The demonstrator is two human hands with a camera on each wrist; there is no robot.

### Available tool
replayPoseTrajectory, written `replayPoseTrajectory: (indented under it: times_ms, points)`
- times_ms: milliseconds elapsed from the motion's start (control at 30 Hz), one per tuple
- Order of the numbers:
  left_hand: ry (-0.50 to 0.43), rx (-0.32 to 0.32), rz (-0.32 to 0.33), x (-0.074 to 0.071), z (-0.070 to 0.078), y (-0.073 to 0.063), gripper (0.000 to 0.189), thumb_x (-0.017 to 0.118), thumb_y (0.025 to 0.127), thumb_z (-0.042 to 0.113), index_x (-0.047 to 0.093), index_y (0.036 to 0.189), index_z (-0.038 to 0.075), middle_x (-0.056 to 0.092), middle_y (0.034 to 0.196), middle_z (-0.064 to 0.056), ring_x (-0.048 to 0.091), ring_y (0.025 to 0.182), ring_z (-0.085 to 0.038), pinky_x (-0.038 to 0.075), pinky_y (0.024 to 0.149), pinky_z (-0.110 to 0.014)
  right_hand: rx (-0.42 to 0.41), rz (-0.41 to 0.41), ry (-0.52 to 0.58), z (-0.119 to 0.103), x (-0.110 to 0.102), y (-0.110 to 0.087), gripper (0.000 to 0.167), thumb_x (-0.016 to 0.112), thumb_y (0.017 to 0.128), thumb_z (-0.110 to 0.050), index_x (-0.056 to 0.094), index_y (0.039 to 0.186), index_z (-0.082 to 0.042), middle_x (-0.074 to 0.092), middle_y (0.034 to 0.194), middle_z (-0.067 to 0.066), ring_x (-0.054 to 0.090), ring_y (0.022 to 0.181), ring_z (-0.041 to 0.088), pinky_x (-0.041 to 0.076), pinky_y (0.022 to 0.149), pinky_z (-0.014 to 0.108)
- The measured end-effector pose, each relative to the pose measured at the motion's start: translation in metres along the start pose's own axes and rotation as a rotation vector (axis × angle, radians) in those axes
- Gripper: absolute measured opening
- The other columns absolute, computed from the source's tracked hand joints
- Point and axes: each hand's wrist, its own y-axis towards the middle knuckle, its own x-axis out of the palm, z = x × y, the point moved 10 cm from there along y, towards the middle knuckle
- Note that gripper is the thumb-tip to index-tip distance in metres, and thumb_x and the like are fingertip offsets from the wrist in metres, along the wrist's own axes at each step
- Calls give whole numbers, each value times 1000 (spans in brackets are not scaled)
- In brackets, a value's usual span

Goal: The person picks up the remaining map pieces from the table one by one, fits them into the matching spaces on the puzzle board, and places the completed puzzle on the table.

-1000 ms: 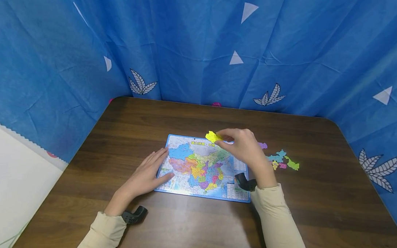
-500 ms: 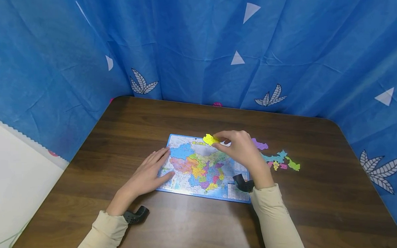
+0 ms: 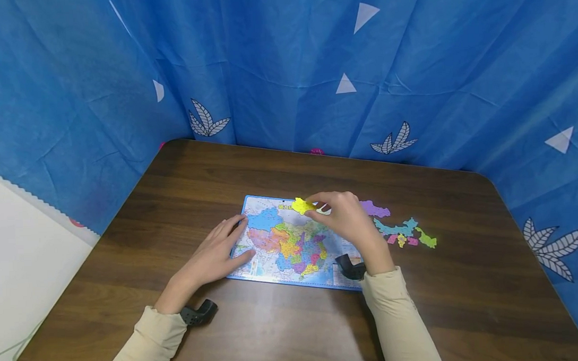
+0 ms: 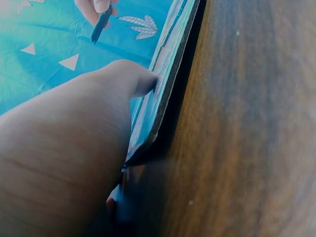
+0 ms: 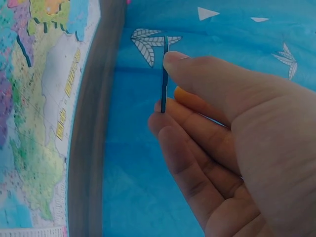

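L hand (image 3: 215, 255): prob. best as light brace so map puzzle board (image 3: 295, 220) can't skid. Pose: fingers straight, thumb spread, gripping nothing; thumb on board's L part, fingertips at its L edge.

Yellow puzzle pc (image 3: 300, 205): held over board's upper part, not touching. Suggest checking outline vs. map, then lowering level, no forcing.

R hand (image 3: 345, 213): thumb + fingertips pinch pc, gap only pc-thick; wrist raised over board's R side.

R of board, on worktop (image 3: 489, 290): purple pc (image 3: 376, 209), teal pc (image 3: 400, 228), green pc (image 3: 427, 238); avoid brushing w/ forearm.
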Motion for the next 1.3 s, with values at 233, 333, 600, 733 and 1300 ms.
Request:
replayPoseTrajectory:
  times_ms: [233, 333, 600, 733, 1300]
  points:
    - [-9, -17, -29, 2, -2, 0, 85, 64, 96, 52, 35, 160, 4, 27, 169, -14, 24, 156, -39, 20, 127, -58, -23, -23, 6, -3, 12, 2, 32, 85, 87, -21, 79, 117, -11, 79, 110, 4, 74, 93, 19, 63, 83, 37]
    - [-15, -25, -36, 3, -3, 0, 86, 64, 96, 52, 33, 161, 5, 24, 170, -14, 21, 157, -37, 19, 127, -58, -30, -30, 3, -6, 16, 3, 32, 85, 87, -21, 79, 117, -11, 79, 110, 4, 74, 93, 19, 63, 83, 37]
    - [-32, -37, -42, 4, -5, -2, 88, 63, 97, 52, 28, 163, 7, 15, 173, -9, 10, 161, -29, 15, 129, -52, -48, -68, -9, -12, 30, 4, 30, 85, 87, -22, 80, 115, -10, 80, 108, 4, 74, 91, 19, 63, 83, 35]
    - [-23, -30, -35, 4, -4, -2, 88, 63, 96, 53, 29, 162, 5, 19, 172, -12, 15, 160, -32, 15, 129, -52, -44, -93, -9, -13, 38, 4, 29, 85, 87, -22, 80, 114, -12, 80, 108, 3, 74, 92, 19, 62, 85, 36]
    - [-19, -16, -35, 4, -2, -1, 87, 61, 97, 53, 29, 162, 5, 20, 172, -13, 17, 159, -34, 16, 129, -53, -37, -174, -25, -20, 63, 4, 25, 85, 88, -27, 82, 109, -15, 80, 103, 0, 74, 92, 14, 61, 86, 32]
